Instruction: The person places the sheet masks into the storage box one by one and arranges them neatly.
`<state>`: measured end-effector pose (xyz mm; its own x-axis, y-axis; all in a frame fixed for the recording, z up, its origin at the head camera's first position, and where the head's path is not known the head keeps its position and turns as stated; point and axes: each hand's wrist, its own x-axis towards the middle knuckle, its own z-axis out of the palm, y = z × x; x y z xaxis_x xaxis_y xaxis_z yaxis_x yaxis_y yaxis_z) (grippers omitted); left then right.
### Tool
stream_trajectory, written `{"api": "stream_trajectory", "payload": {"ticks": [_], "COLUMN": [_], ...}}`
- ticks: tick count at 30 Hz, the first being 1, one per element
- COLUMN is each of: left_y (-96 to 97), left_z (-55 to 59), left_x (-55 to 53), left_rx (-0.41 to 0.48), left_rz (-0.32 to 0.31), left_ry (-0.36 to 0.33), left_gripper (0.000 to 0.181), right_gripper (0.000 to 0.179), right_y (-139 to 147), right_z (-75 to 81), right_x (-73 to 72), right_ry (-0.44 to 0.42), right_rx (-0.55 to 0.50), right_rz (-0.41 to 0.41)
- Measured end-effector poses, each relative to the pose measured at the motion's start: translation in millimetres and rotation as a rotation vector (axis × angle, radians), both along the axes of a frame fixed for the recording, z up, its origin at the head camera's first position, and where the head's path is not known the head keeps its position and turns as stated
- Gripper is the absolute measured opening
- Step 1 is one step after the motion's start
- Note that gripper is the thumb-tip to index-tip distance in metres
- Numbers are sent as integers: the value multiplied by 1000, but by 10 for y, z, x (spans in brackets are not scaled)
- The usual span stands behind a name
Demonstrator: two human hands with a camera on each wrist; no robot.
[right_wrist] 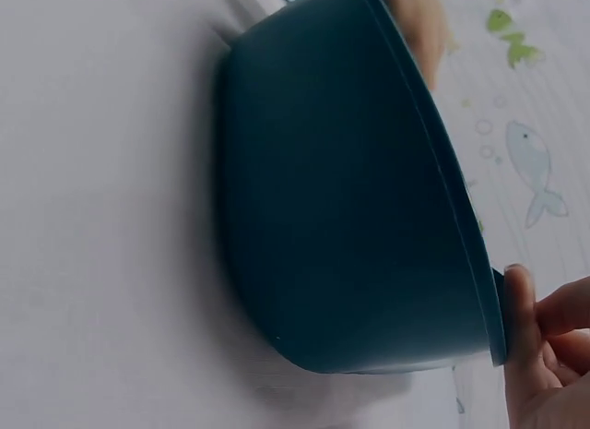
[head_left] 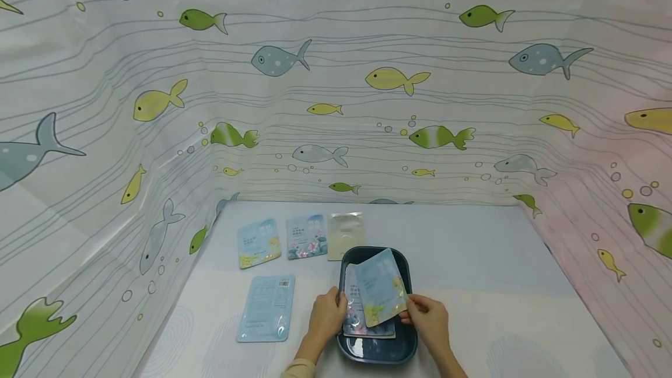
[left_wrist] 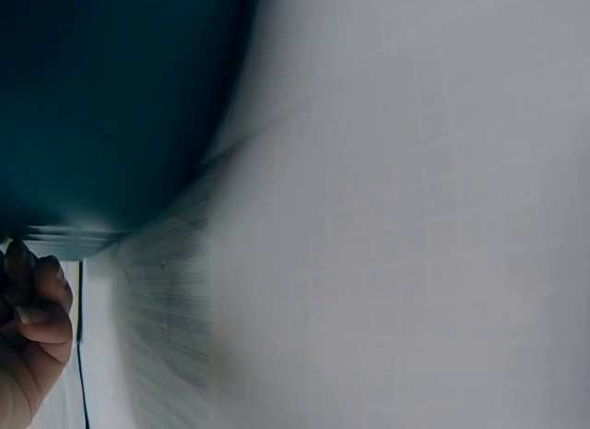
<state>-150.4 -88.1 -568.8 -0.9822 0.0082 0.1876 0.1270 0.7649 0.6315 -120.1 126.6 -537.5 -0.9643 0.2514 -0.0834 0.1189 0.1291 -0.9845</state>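
A dark blue plastic basin stands on the table in front of the person. My left hand grips its left rim, and the left wrist view catches that hand's curled fingers beside the basin wall. With thumb and fingers my right hand pinches the lower right corner of a light blue face mask packet, which lies tilted over the basin. Under it is a flower-printed face mask packet, partly covered. From the right wrist view, the right hand is right at the basin's rim.
Left of the basin lies a light blue packet, printed side with barcode up. Farther back are a yellow-flowered blue packet, a pink-flowered packet and a pale gold packet. A fish-patterned curtain surrounds the white table.
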Motion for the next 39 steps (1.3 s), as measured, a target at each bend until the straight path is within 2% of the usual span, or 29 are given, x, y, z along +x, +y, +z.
{"api": "stream_trajectory", "payload": {"ticks": [8, 14, 20, 23, 29, 39], "left_y": [-3, -11, -13, -12, -11, -7], "left_z": [10, 8, 10, 9, 11, 19], "left_x": [12, 19, 24, 22, 20, 20], "left_rx": [5, 2, 6, 3, 8, 11], "left_rz": [-6, -8, -14, -13, -7, -4], "left_ry": [-5, -2, 17, 9, -12, -19], "left_gripper": [27, 27, 28, 28, 27, 27], "right_gripper": [17, 9, 4, 3, 3, 4], "right_y": [-79, -112, -132, -145, -201, -240], "right_z": [12, 16, 24, 27, 35, 51], "right_x": [51, 57, 53, 50, 46, 36], "right_ry": [87, 144, 180, 169, 109, 37], "right_rx": [259, 497, 649, 725, 797, 829], "right_rz": [57, 122, 148, 171, 208, 255]}}
